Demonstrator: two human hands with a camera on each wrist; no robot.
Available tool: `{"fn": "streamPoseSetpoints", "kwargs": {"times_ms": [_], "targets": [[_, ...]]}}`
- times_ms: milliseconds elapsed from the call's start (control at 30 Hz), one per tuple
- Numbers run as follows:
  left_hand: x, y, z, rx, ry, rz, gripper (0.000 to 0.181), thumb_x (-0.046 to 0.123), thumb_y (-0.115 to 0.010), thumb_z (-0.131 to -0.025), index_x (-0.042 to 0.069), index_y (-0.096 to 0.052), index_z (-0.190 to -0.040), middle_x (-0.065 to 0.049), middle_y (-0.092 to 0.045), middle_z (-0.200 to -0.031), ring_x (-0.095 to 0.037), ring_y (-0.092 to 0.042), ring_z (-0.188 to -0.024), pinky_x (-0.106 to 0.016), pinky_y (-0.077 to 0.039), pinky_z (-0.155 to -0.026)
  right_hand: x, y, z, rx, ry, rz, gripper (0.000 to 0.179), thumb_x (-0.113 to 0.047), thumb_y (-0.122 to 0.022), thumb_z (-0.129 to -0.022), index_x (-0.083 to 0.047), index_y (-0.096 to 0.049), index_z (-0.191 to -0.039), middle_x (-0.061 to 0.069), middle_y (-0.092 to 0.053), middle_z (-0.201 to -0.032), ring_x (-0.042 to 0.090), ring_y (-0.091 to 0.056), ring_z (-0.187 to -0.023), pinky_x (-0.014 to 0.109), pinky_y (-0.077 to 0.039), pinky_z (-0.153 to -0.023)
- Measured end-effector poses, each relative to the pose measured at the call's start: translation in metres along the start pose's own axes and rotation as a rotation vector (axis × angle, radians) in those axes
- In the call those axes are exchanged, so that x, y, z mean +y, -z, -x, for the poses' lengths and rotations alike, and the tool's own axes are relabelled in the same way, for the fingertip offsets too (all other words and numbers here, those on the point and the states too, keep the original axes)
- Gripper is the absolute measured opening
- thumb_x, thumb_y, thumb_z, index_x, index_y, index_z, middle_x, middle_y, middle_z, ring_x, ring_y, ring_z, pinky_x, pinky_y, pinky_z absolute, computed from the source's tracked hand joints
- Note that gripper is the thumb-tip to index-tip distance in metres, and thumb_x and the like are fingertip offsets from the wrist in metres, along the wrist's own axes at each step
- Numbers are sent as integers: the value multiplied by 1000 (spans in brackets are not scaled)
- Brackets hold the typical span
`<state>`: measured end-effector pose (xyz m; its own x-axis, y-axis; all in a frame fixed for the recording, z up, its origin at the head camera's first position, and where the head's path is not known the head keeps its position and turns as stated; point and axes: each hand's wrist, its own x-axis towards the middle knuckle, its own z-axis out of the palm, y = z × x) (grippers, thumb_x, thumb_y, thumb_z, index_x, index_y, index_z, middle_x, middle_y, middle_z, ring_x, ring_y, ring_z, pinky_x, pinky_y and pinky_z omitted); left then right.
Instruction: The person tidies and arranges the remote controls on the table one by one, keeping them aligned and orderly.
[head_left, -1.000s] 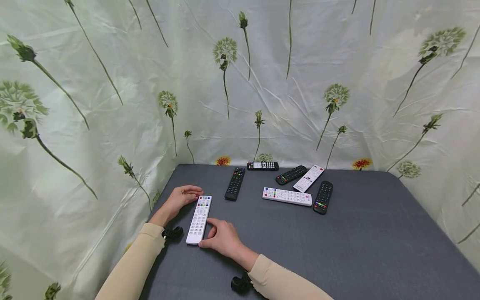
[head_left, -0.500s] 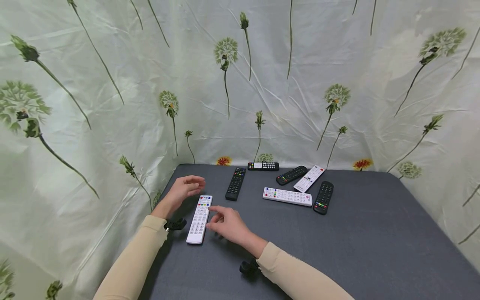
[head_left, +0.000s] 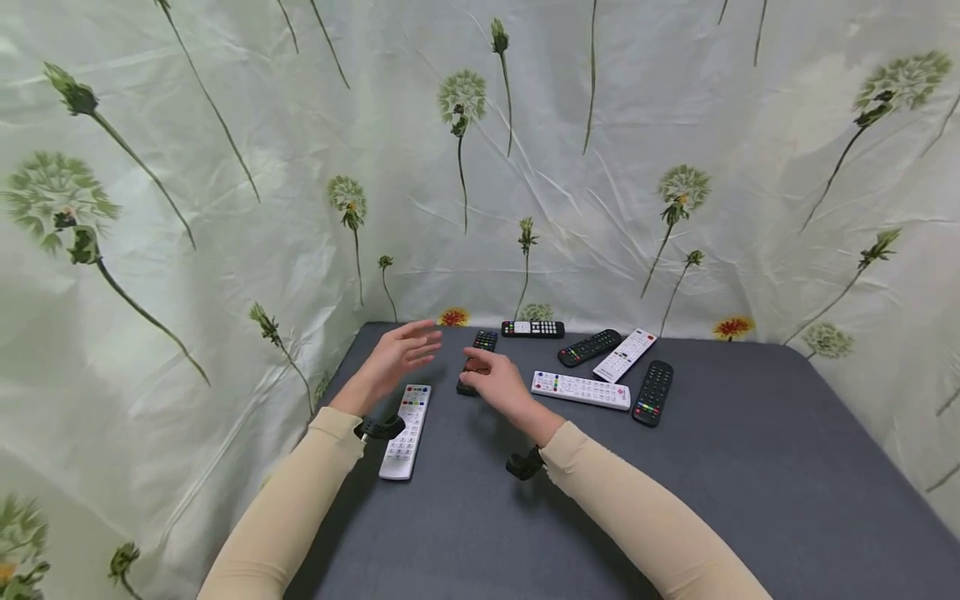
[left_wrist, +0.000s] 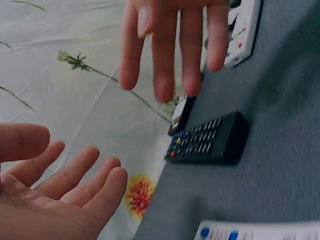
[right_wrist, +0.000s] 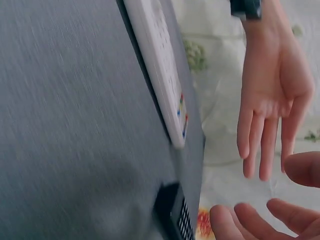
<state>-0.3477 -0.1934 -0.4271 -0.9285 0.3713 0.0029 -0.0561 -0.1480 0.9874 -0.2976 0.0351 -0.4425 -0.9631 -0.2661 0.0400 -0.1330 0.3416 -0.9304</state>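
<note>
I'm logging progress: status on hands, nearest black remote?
Left hand, right hand: both empty. Black remote: on table, untouched. Right hand partly hides it, head view.

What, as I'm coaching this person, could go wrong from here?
The right hand partly hides a black remote in the head view, so a grasp might land off-centre. The left hand is close by, so the two hands could bump. The left wristband overlaps a white remote in that view; lowering that arm might nudge it.
</note>
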Motion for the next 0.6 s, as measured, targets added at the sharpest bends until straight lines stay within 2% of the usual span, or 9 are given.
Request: {"fn": "streamPoseSetpoints", "kwargs": {"times_ms": [167,333,467,600], "targets": [[-12,-9,-22,13,47,0,54,11,-45,-109,10,-28,-159,-25,-33,-158,-45,-29,-145,-57,-23,-118,8,15,-21,49,-57,-6,59,-22,-62,-99,-19,-43,-155,18,-49,-148,32,-50,-132,49,-48,-101],[-23,-14,-41,25,139,-9,55,24,-41,-111,14,-23,-161,-22,-25,-162,-42,-22,-148,-56,-20,-120,19,21,-38,70,-131,-86,64,-22,-58,-101,-16,-33,-159,21,-41,-154,36,-49,-132,53,-46,-102],[-29,-16,-49,35,214,74,61,43,-35,-110,18,-18,-163,-19,-15,-165,-41,-14,-151,-57,-16,-120,26,28,-46,32,-223,-265,69,-25,-54,-104,-23,-19,-163,16,-25,-163,38,-39,-140,55,-41,-108],[-33,-18,-54,34,243,163,67,56,-30,-107,23,-14,-163,-18,-10,-166,-41,-9,-151,-59,-13,-120,35,39,-52,-10,-306,-485,71,-28,-48,-107,-26,-7,-164,14,-12,-167,41,-27,-146,57,-34,-113]]}}
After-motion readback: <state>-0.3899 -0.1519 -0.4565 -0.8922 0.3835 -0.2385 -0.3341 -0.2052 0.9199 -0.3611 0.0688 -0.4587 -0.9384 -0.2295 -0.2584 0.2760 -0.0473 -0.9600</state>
